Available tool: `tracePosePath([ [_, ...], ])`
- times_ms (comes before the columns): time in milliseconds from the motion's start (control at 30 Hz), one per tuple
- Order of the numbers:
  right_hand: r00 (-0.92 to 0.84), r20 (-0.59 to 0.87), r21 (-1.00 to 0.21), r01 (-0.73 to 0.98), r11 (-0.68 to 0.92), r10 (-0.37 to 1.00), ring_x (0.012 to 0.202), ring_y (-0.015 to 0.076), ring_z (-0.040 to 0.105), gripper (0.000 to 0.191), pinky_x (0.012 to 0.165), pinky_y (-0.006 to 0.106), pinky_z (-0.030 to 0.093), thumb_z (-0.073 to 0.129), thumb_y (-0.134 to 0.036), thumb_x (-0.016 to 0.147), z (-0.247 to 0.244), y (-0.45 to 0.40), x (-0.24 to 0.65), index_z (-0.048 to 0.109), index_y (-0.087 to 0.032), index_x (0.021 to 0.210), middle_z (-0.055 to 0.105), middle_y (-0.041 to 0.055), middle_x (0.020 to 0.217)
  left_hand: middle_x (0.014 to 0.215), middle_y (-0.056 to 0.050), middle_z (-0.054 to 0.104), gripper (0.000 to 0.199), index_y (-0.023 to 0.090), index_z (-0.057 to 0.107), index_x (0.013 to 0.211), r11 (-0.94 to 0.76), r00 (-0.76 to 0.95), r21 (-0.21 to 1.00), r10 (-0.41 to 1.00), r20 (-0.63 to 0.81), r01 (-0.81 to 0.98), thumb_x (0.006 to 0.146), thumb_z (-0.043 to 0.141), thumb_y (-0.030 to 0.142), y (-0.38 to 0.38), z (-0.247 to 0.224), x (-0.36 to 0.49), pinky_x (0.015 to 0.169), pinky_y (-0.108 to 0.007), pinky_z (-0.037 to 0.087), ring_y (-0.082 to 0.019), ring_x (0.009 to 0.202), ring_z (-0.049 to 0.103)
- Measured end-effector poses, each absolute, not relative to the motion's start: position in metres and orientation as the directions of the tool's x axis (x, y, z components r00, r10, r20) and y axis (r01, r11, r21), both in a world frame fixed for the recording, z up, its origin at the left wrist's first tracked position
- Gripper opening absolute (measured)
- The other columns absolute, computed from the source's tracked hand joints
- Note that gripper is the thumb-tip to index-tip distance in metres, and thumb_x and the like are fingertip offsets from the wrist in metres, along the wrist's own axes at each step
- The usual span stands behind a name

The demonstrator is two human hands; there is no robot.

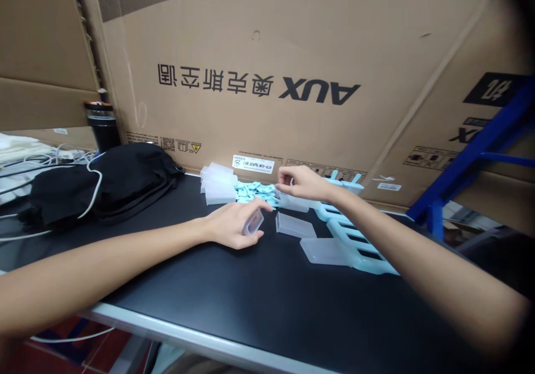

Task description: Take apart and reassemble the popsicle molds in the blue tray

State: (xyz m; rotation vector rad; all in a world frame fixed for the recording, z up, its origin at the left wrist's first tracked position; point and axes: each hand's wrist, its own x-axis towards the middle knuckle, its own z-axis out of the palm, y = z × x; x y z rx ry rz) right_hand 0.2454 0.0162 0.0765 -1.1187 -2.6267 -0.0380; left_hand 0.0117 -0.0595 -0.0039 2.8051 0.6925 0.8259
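On the black tabletop (251, 307), a translucent case (253, 224), long axis foreshortened, is gripped by the left hand (232, 223), blue pieces (253, 190) being heaped just beyond its fingers, left of the right hand's (304, 182) curled fingertips, grip unclear.

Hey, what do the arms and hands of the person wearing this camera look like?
Both the left hand and the right hand are bare, with no gloves, rings or watch in sight. The left forearm and right forearm are slim and uncovered; no sleeve, bracelet or clear marking shows. Fine details like nails are too small to tell.
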Motion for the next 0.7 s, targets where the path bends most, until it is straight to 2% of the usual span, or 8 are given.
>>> tracePosePath([
  [67,-0.672,0.177,0.001,0.731,0.682,0.719,0.075,0.0138,0.056,0.013,0.067,0.024,0.038,0.055,-0.028,0.081,0.073,0.022,0.243,0.056,-0.017,0.086,0.064,0.0036,0.084,0.083,0.001,0.062,0.033,0.022,0.044,0.115,-0.907,0.806,0.143,0.419,0.418,0.397,0.084,0.053,0.028,-0.060,-0.002,0.013,0.057,-0.024,0.041,-0.013,0.062,0.057],
  [200,-0.671,0.016,0.180,0.731,0.658,0.741,0.090,0.0187,0.059,0.033,0.071,0.026,0.040,0.058,-0.021,0.076,0.058,0.049,0.226,0.059,-0.015,0.108,0.065,0.0103,0.106,0.099,-0.001,0.066,0.024,0.023,0.050,0.106,-0.915,0.870,-0.025,0.375,0.319,0.403,0.082,0.053,0.025,-0.062,0.001,0.015,0.060,-0.026,0.044,-0.016,0.076,0.063],
  [300,-0.655,-0.027,0.231,0.731,0.642,0.755,0.084,0.0216,0.060,0.033,0.065,0.027,0.038,0.061,-0.014,0.068,0.048,0.063,0.208,0.064,-0.015,0.101,0.066,0.0120,0.100,0.096,0.001,0.066,0.024,0.024,0.049,0.106,-0.897,0.864,-0.056,0.403,0.300,0.438,0.082,0.052,0.027,-0.062,0.001,0.015,0.058,-0.027,0.044,-0.017,0.075,0.063],
  [433,-0.656,-0.016,0.258,0.726,0.637,0.755,0.081,0.0212,0.060,0.024,0.064,0.028,0.037,0.056,-0.008,0.069,0.049,0.063,0.194,0.067,-0.015,0.090,0.066,0.0122,0.095,0.095,0.002,0.066,0.022,0.025,0.048,0.106,-0.858,0.828,-0.093,0.452,0.332,0.505,0.084,0.050,0.029,-0.063,0.000,0.016,0.057,-0.028,0.045,-0.017,0.072,0.064],
  [500,-0.660,0.028,0.254,0.731,0.633,0.751,0.082,0.0210,0.059,0.022,0.067,0.029,0.038,0.053,-0.006,0.071,0.056,0.057,0.195,0.067,-0.013,0.086,0.065,0.0137,0.098,0.097,0.001,0.067,0.022,0.024,0.047,0.108,-0.826,0.787,-0.105,0.478,0.390,0.554,0.086,0.048,0.029,-0.064,-0.001,0.017,0.059,-0.029,0.047,-0.018,0.072,0.065],
  [600,-0.671,0.139,0.238,0.737,0.633,0.729,0.089,0.0201,0.059,0.024,0.075,0.029,0.040,0.046,-0.008,0.080,0.070,0.038,0.203,0.067,-0.013,0.091,0.063,0.0136,0.104,0.098,-0.002,0.068,0.027,0.022,0.043,0.114,-0.762,0.674,-0.078,0.515,0.530,0.643,0.089,0.046,0.030,-0.063,-0.004,0.018,0.062,-0.030,0.049,-0.020,0.076,0.067],
  [667,-0.684,0.233,0.086,0.723,0.686,0.691,0.087,0.0178,0.059,0.025,0.077,0.029,0.042,0.044,-0.017,0.087,0.076,0.016,0.211,0.066,-0.015,0.099,0.064,0.0098,0.100,0.093,-0.004,0.068,0.035,0.020,0.039,0.120,-0.712,0.562,-0.023,0.534,0.631,0.702,0.090,0.047,0.036,-0.060,-0.006,0.018,0.061,-0.031,0.049,-0.021,0.075,0.068],
  [700,-0.680,0.286,-0.062,0.690,0.721,0.675,0.084,0.0167,0.060,0.024,0.076,0.029,0.044,0.046,-0.023,0.089,0.077,0.004,0.214,0.064,-0.016,0.103,0.065,0.0078,0.098,0.091,-0.005,0.068,0.041,0.019,0.036,0.122,-0.696,0.509,0.008,0.534,0.675,0.718,0.090,0.049,0.041,-0.059,-0.007,0.018,0.060,-0.031,0.049,-0.022,0.074,0.068],
])
